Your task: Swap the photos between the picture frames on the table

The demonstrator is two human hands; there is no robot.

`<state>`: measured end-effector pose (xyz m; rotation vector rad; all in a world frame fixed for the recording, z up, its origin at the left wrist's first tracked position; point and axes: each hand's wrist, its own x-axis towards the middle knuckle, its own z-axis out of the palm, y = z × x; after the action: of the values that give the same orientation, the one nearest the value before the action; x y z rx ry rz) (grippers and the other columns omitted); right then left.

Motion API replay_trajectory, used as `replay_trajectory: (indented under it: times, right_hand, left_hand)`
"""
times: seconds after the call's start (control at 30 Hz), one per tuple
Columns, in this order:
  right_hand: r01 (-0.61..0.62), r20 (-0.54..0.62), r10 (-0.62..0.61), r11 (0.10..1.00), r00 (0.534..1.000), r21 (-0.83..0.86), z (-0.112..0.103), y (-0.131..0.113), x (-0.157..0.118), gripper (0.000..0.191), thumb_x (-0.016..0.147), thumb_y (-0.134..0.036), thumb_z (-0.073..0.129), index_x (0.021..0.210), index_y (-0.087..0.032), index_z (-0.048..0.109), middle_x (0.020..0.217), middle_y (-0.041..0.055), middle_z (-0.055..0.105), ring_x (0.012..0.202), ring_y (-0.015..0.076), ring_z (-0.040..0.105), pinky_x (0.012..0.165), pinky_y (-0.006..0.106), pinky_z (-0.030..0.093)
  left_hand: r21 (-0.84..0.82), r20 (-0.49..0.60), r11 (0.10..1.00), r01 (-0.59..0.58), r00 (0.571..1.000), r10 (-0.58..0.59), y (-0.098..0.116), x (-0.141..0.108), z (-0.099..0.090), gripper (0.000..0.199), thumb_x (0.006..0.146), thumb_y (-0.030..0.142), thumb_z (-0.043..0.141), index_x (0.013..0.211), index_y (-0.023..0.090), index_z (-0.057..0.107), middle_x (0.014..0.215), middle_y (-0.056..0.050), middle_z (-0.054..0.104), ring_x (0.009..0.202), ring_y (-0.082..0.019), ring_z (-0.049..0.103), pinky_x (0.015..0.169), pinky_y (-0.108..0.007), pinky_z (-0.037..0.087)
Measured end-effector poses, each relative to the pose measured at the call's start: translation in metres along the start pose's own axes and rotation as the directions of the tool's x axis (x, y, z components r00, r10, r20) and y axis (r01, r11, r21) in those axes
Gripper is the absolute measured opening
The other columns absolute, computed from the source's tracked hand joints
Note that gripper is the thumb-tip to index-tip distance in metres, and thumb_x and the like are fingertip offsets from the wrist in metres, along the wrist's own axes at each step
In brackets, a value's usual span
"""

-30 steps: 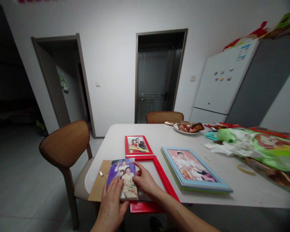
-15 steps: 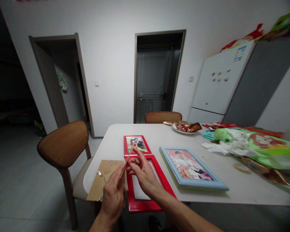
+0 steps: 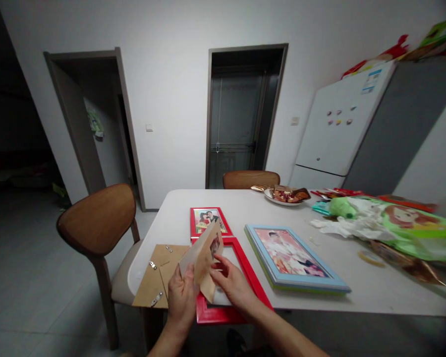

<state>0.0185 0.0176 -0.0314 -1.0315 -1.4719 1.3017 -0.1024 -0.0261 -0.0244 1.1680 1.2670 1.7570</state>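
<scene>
My left hand [image 3: 183, 297] grips photo prints [image 3: 208, 254] by the lower left, holding them tilted above a large red picture frame [image 3: 219, 316]. One sheet, tan with a small picture, stands apart from a paler sheet behind it. At its right edge, my right hand [image 3: 231, 283] has the fingertips closed on the tan print. The red frame lies partly hidden under the hands, a pale panel inside it. Left of it lies a brown backing board [image 3: 143, 292] with metal clips. Beyond is a smaller red frame [image 3: 193, 225] with a photo of a couple.
A blue photo frame [image 3: 301, 283] tops a stack on the right of the white table [image 3: 241, 206]. Farther off are a plate of packaged snacks [image 3: 288, 197], crumpled tissue [image 3: 353, 229], a green bag [image 3: 423, 243] and a tape roll [image 3: 371, 259]. A wooden chair [image 3: 100, 218] stands left.
The prints, seen edge-on before, have turned to show a face and spread apart. My right hand has moved slightly right and down, onto the tan print's edge.
</scene>
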Motion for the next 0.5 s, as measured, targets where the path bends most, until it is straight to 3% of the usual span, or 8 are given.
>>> replay_trajectory:
  times: [0.2,0.3,0.37,0.43,0.5]
  right_hand:
    - [0.311,0.149,-0.278,0.906,0.949,-0.288,0.017,-0.024,-0.013,0.039,0.070,-0.021,0.051,0.109,-0.017,0.053,0.112,0.0094,0.049,0.104,0.0190,0.045,0.089,0.035,0.037]
    - [0.395,0.227,-0.343,0.882,0.912,-0.255,0.029,-0.033,-0.017,0.038,0.072,-0.019,0.049,0.110,-0.019,0.053,0.115,0.0080,0.049,0.108,0.0185,0.043,0.094,0.036,0.033]
    - [0.379,0.254,-0.328,0.907,0.910,-0.186,0.030,-0.034,-0.016,0.040,0.073,-0.018,0.048,0.113,-0.020,0.051,0.112,0.0070,0.053,0.101,0.0175,0.048,0.090,0.035,0.037]
    - [0.328,0.180,-0.301,0.934,0.936,-0.143,0.025,-0.032,-0.011,0.040,0.072,-0.019,0.049,0.111,-0.020,0.051,0.107,0.0065,0.055,0.094,0.0168,0.052,0.084,0.032,0.041]
    - [0.221,-0.025,-0.225,0.968,0.974,-0.122,0.015,-0.029,-0.005,0.042,0.069,-0.024,0.052,0.110,-0.018,0.052,0.107,0.0076,0.055,0.092,0.0181,0.053,0.080,0.032,0.043]
  left_hand:
    - [-0.123,-0.018,0.991,0.046,0.999,-0.049,0.000,0.006,-0.002,0.042,0.076,0.044,0.049,0.106,0.013,0.051,0.101,-0.010,0.062,0.097,-0.023,0.057,0.084,-0.033,0.044]
    - [-0.098,-0.089,0.991,0.094,0.991,-0.103,-0.001,0.010,-0.005,0.037,0.071,0.035,0.057,0.100,0.012,0.054,0.096,-0.011,0.064,0.094,-0.025,0.058,0.082,-0.035,0.046]
    - [-0.130,-0.176,0.980,0.148,0.970,-0.169,0.001,0.014,-0.008,0.033,0.071,0.027,0.056,0.099,0.011,0.054,0.094,-0.011,0.065,0.092,-0.025,0.059,0.081,-0.036,0.047]
    - [-0.236,-0.234,0.958,0.164,0.947,-0.220,0.006,0.018,-0.011,0.035,0.073,0.023,0.051,0.106,0.012,0.050,0.097,-0.011,0.064,0.092,-0.025,0.060,0.079,-0.037,0.049]
    - [-0.325,-0.269,0.936,0.136,0.936,-0.229,0.014,0.021,-0.013,0.038,0.074,0.021,0.048,0.112,0.014,0.046,0.102,-0.010,0.062,0.093,-0.024,0.059,0.079,-0.037,0.049]
